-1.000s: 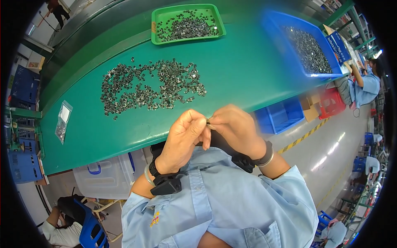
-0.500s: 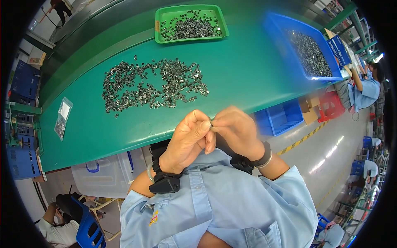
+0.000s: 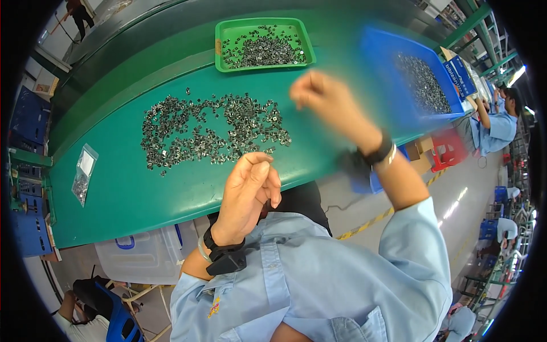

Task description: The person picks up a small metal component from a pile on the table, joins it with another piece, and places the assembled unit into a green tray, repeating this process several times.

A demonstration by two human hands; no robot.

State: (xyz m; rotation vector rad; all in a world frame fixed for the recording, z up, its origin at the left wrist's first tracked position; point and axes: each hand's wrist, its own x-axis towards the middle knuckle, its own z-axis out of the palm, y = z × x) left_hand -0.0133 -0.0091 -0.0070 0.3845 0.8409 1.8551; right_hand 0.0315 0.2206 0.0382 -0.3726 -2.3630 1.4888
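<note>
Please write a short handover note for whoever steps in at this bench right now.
Left hand: raised at the near table edge, fingers curled; whether it holds a part cannot be told.
Right hand: blurred, fist closed, over the green table between the pile and the blue bin; contents of its grip not visible.
Loose small metal parts lie spread mid-table; more fill the green tray and the blue bin. A small clear bag lies at left.
Done: some parts in containers. Left: the spread pile.

Head view, single: looked steeply down from the wearer's head onto the long green-topped worktable (image 3: 142, 199) (fisheye, edges bent), near, chest and forearms filling the lower frame.
</note>
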